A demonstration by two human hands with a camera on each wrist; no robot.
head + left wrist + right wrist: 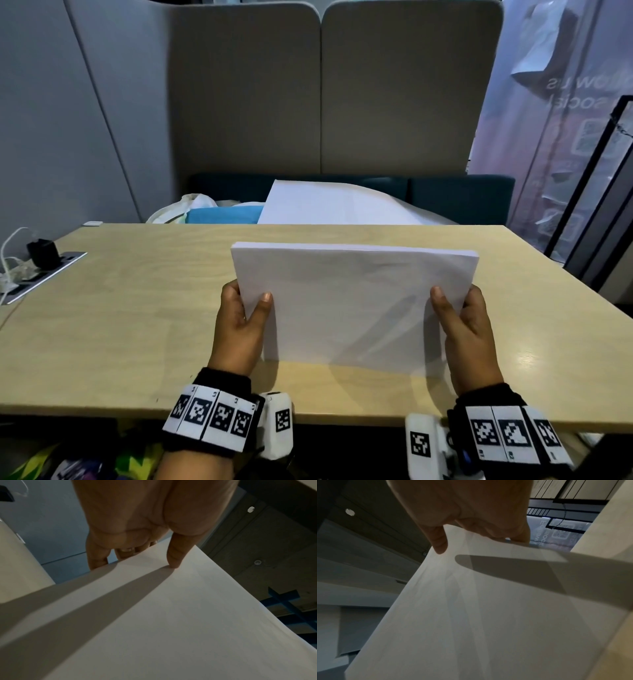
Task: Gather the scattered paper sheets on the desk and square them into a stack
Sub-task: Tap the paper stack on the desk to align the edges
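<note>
A stack of white paper sheets (352, 301) stands tilted on its lower edge on the light wooden desk (120, 325), its top edges aligned. My left hand (245, 318) grips the stack's left side, thumb on the near face and fingers behind. My right hand (459, 322) grips the right side the same way. In the left wrist view the thumb (175, 557) presses the paper (171, 615), with the fingers (97, 558) behind its edge. In the right wrist view the right hand's thumb (439, 543) lies on the sheets (471, 615), fingers behind.
A power strip with a black plug and white cables (37, 267) sits at the desk's left edge. Beyond the far edge, a large white sheet (329, 204), a blue item (226, 216) and a white bag (185, 205) lie on a dark bench. Grey partition panels (322, 85) rise behind.
</note>
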